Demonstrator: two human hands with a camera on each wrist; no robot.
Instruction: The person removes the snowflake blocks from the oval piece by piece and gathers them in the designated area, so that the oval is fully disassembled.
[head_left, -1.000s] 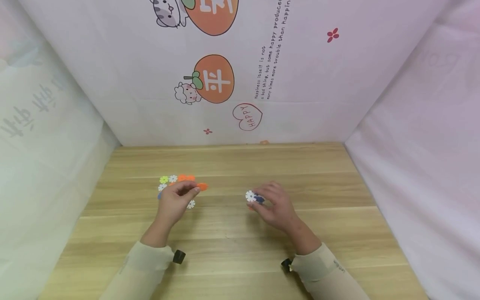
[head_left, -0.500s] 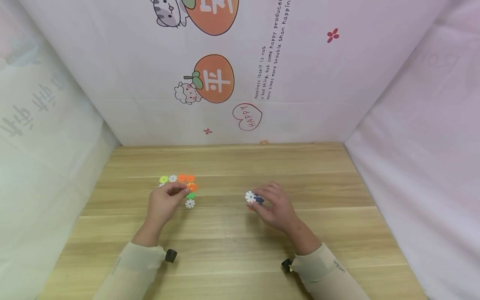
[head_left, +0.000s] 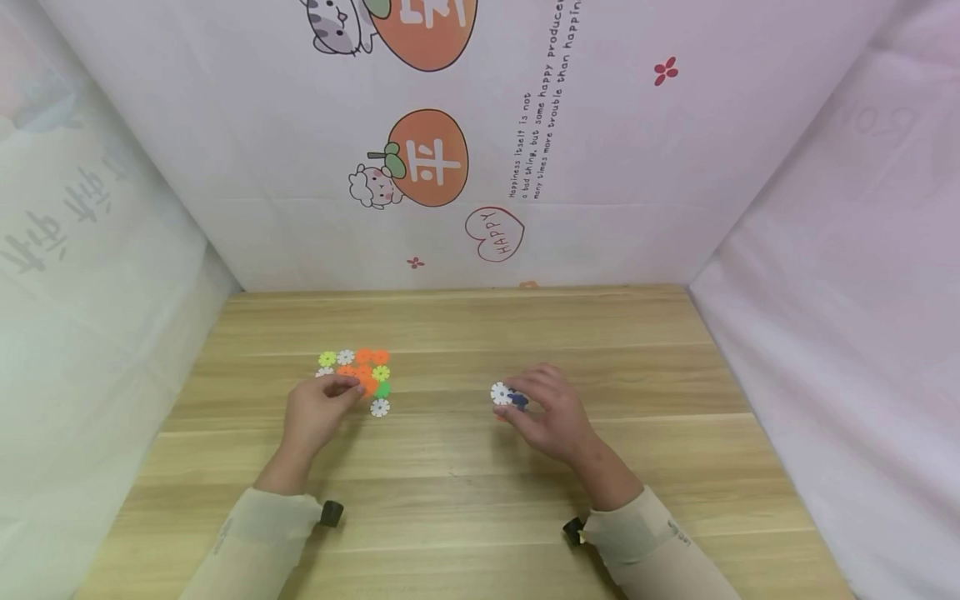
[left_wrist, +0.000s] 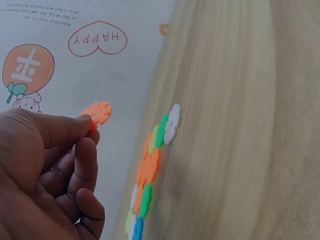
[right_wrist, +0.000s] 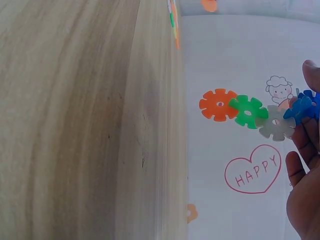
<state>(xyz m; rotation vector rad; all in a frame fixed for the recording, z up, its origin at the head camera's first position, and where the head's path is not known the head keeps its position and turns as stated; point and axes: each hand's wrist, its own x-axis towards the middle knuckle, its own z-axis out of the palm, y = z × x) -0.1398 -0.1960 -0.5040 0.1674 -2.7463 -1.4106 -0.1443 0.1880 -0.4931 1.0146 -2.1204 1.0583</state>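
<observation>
The orange snowflake piece (left_wrist: 98, 113) has come back toward the person with the left hand (head_left: 315, 414), which pinches it between thumb and fingertip just above the pile of loose pieces (head_left: 358, 375) on the wooden table (head_left: 465, 492). Well apart to the right, the right hand (head_left: 551, 410) grips a chain of 4 joined pieces (right_wrist: 257, 114), orange, green, white and blue, off the tabletop
</observation>
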